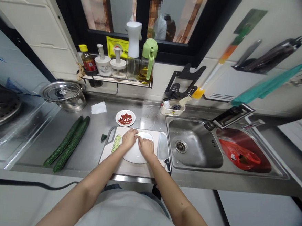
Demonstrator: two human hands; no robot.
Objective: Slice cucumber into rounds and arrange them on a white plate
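Observation:
My left hand [130, 138] and my right hand [146, 146] meet over the far part of a white square plate [134, 157]. Their fingertips pinch a small pale-green piece between them, which looks like a cucumber slice [137, 134]; the fingers mostly hide it. The plate rests on a cutting board [134, 170] with a grey handle. Left of the plate, overlapping cucumber slices [116, 143] lie in a row on the board. A knife [163, 146] with a black handle lies along the board's right side.
Two whole cucumbers [69, 145] lie at the left, near a lidded steel pot [70, 98]. A small plate of red bits [125, 118] sits behind the board. The double sink [195, 143] is at the right, a red plastic bag [238, 155] in its right basin. Bottles [147, 62] stand on a rack.

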